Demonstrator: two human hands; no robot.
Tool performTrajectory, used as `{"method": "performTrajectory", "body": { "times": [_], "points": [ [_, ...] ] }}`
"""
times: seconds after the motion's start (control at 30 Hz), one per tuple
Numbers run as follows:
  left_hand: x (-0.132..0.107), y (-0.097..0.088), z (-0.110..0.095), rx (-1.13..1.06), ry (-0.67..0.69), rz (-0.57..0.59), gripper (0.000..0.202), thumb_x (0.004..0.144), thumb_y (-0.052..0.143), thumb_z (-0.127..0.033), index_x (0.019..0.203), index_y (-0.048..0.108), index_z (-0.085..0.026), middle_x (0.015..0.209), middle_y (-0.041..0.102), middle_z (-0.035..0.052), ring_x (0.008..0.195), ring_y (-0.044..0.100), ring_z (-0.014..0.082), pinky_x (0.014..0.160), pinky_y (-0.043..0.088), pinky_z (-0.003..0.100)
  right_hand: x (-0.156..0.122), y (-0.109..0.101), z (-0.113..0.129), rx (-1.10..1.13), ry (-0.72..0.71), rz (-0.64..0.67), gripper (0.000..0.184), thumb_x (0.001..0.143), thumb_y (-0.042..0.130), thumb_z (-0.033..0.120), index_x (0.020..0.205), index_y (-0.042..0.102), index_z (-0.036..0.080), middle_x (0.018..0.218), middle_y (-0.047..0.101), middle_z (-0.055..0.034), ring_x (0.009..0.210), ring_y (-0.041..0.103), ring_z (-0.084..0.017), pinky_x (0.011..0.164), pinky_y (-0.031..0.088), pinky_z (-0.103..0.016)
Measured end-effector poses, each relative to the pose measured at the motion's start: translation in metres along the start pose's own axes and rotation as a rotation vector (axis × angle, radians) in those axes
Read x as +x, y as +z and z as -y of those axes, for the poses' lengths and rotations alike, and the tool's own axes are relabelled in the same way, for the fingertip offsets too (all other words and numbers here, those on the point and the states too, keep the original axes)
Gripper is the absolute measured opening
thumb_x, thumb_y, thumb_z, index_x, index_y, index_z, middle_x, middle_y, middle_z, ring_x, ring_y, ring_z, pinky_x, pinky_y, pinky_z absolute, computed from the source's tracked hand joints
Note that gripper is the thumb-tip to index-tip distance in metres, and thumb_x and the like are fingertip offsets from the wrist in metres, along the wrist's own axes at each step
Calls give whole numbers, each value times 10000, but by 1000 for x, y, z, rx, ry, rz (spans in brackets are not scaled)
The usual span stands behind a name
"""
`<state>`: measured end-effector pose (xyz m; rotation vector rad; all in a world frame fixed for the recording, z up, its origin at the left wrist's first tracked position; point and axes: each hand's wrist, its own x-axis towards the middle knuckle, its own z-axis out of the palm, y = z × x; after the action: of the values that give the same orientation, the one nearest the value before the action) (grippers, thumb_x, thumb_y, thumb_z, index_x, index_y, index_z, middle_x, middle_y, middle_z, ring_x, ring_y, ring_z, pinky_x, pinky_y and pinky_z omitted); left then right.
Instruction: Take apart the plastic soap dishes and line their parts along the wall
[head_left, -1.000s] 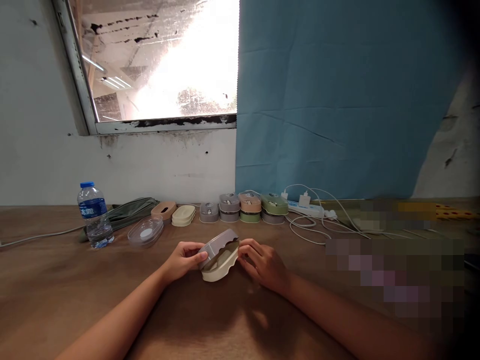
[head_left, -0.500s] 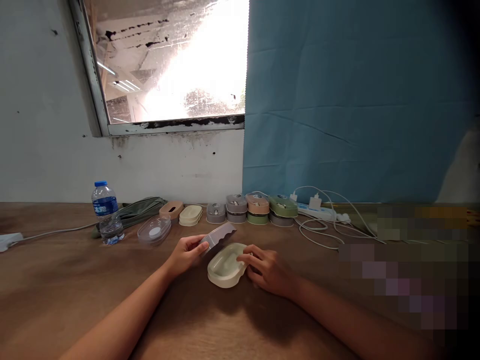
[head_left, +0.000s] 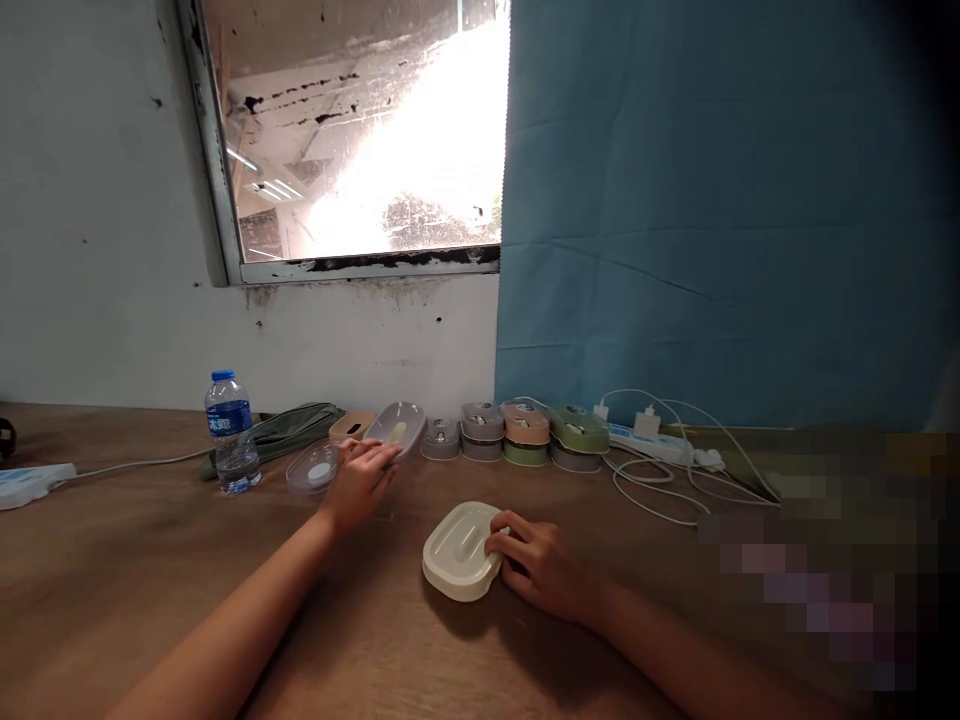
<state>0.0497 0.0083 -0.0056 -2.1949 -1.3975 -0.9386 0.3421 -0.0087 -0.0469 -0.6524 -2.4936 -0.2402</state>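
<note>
My left hand (head_left: 361, 478) reaches toward the back of the wooden table (head_left: 150, 560) and holds a grey oval lid (head_left: 396, 424), tilted up over the spot where a cream box sat. My right hand (head_left: 541, 566) rests with curled fingers against the right side of a cream oval box base (head_left: 462, 549), which lies flat on the table in front of me. Just left of my left hand sits a clear oval lid (head_left: 312, 468).
A water bottle (head_left: 231, 432) and a green pouch (head_left: 289, 427) stand at the back left. A peach box (head_left: 349, 426) and a row of closed coloured boxes (head_left: 525, 436) line the wall. A power strip (head_left: 651, 438) with white cables (head_left: 652, 490) lies at the right.
My left hand lifted the grey lid off the cream base and carried it away to the back left. The cream base now lies flat, with my right hand still on it.
</note>
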Motion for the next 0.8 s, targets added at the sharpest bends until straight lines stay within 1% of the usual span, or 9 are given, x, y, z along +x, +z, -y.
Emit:
{"method": "performTrajectory", "body": {
  "times": [0.07, 0.13, 0.23, 0.3, 0.4, 0.47, 0.57, 0.7, 0.8],
  "points": [
    [17, 2, 19, 93, -106, 11, 312, 853, 417, -281, 1127, 561, -242, 1099, 630, 54, 1087, 493, 223, 958, 249, 424, 1, -1, 1, 3, 4, 19, 234, 729, 462, 112, 911, 571, 211, 970, 559, -36, 704, 567, -117, 648, 416, -226],
    [36, 4, 40, 175, -209, 86, 326, 844, 423, -286, 1135, 560, -234, 1131, 613, 60, 1094, 495, 219, 936, 294, 377, 1, -2, 2, 3, 5, 35, 232, 735, 459, 115, 913, 574, 210, 971, 564, -36, 705, 567, -115, 653, 414, -222],
    [58, 10, 73, 217, -295, 138, 333, 821, 450, -263, 1120, 581, -202, 1117, 619, 84, 1053, 532, 230, 889, 353, 336, 2, -3, 3, 0, 8, 46, 227, 742, 460, 120, 917, 576, 208, 971, 573, -40, 702, 568, -118, 652, 413, -220],
    [63, 16, 91, 231, -349, 179, 327, 804, 473, -235, 1098, 602, -171, 1076, 636, 107, 997, 567, 247, 846, 386, 329, 2, -3, 3, -5, 17, 58, 227, 739, 468, 118, 916, 575, 210, 965, 580, -39, 695, 568, -121, 645, 412, -220],
    [60, 25, 111, 241, -410, 243, 335, 783, 502, -202, 1093, 607, -131, 1059, 639, 133, 979, 579, 266, 816, 407, 329, 2, -3, 3, -12, 24, 64, 234, 728, 477, 109, 913, 575, 213, 960, 585, -33, 702, 571, -124, 638, 406, -216],
    [58, 28, 120, 246, -432, 273, 351, 778, 501, -197, 1108, 598, -125, 1083, 628, 139, 1000, 570, 270, 825, 409, 332, 2, -4, 3, -7, 26, 63, 227, 726, 480, 110, 905, 576, 212, 962, 584, -28, 701, 571, -122, 633, 402, -215],
    [57, 31, 127, 250, -446, 307, 371, 778, 490, -226, 1127, 589, -147, 1113, 617, 119, 1019, 563, 256, 837, 412, 320, 2, -4, 2, 4, 31, 74, 221, 723, 483, 111, 899, 578, 208, 962, 581, -25, 688, 565, -118, 623, 399, -214],
    [58, 30, 128, 232, -454, 342, 366, 756, 506, -252, 1101, 610, -188, 1110, 625, 81, 1019, 567, 237, 830, 417, 283, 2, -4, 1, 17, 29, 70, 226, 717, 478, 106, 894, 578, 205, 954, 581, -24, 685, 563, -117, 616, 398, -213],
    [56, 29, 125, 210, -475, 326, 367, 746, 504, -244, 1092, 617, -193, 1096, 633, 78, 1000, 575, 237, 816, 420, 278, 2, -4, 2, 21, 31, 84, 220, 724, 481, 111, 900, 579, 202, 957, 582, -29, 698, 565, -123, 623, 402, -217]
  ]
}}
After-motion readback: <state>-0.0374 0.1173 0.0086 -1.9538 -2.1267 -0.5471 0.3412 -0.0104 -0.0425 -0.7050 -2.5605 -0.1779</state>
